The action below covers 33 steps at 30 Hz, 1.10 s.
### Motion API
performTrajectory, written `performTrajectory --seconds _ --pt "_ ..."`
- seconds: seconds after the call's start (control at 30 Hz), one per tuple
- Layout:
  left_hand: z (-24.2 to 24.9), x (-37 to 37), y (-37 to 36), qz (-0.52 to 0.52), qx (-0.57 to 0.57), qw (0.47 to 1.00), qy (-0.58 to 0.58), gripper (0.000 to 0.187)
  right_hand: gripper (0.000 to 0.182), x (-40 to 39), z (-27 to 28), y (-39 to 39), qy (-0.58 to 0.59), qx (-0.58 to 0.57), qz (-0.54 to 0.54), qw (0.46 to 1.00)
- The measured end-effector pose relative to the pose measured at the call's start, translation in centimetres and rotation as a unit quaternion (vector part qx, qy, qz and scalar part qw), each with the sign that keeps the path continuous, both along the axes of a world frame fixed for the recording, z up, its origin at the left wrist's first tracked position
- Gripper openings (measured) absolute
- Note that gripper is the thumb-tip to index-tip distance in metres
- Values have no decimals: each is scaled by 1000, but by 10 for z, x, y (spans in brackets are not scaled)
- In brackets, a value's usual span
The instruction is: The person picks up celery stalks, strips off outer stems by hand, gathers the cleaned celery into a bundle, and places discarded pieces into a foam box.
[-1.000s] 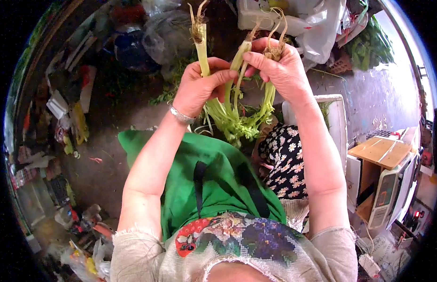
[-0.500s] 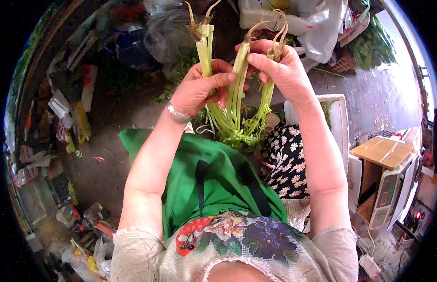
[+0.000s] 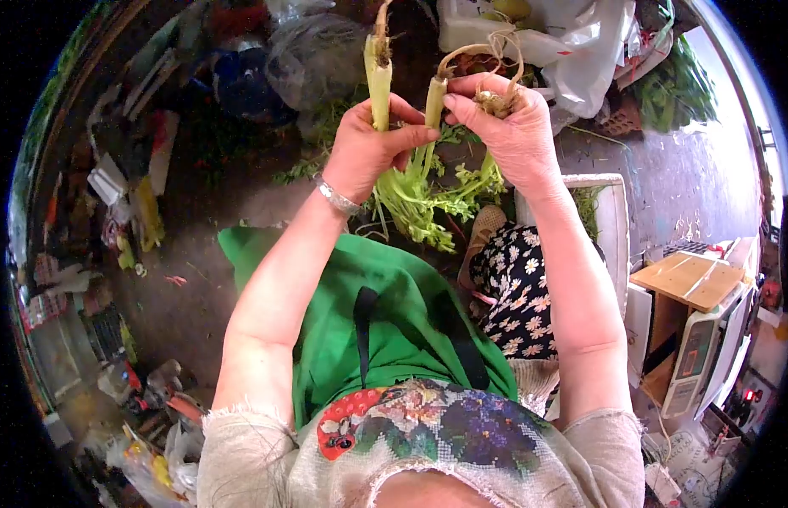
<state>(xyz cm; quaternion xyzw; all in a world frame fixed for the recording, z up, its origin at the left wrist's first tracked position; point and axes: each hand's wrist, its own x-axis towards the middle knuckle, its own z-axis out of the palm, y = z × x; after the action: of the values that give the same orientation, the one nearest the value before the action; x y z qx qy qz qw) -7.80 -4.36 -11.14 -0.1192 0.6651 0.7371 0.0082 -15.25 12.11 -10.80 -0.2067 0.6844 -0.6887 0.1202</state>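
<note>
I have a dark, grey-brown floor (image 3: 169, 309) across much of my head view, with small scraps lying on it. Over to the right, strong light washes that floor out to a pale glare near the curved edge. On that side I see a box-like stand with a wooden top (image 3: 688, 277), a pale device with a front panel (image 3: 699, 356) just beside it, and a small red light (image 3: 752, 395) farther over. Along the left I get heaped clutter (image 3: 106, 188), too blurred for me to sort. A clear plastic bag (image 3: 317, 63) lies toward the top.
</note>
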Motion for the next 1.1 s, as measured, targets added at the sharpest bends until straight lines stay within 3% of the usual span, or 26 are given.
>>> performTrajectory --seconds 0.2,0.37,0.5,0.7,0.8,0.93,1.0,1.03,1.07,1.1 --pt "-6 -2 -2 -2 -39 999 -3 19 13 3 1 -2 -5 -26 23 999" --pt "-4 -1 -2 -16 3 1000 -20 24 14 2 4 1 -14 -26 53 998" --pt "-6 0 -2 -32 32 999 -28 20 14 0 10 7 0 16 64 998" --pt "-4 -1 -11 -73 -20 996 -55 26 18 -4 15 16 49 81 87 992" --pt "-10 -1 -13 -87 -35 996 6 26 19 -1 18 16 75 82 103 989" --pt "-25 -2 -15 -156 -121 980 24 25 19 2 9 13 115 80 105 984" --pt "-31 -5 -21 -125 -188 970 93 23 19 0 7 16 76 87 105 988" --pt "-18 -4 -21 -103 -255 959 65 20 18 -2 11 18 76 91 101 988" --pt "-27 -7 -30 -73 -323 933 141 18 17 -4 13 20 75 95 96 988" --pt "-30 -8 -39 -32 -320 938 126 17 14 -8 12 23 87 92 77 989"
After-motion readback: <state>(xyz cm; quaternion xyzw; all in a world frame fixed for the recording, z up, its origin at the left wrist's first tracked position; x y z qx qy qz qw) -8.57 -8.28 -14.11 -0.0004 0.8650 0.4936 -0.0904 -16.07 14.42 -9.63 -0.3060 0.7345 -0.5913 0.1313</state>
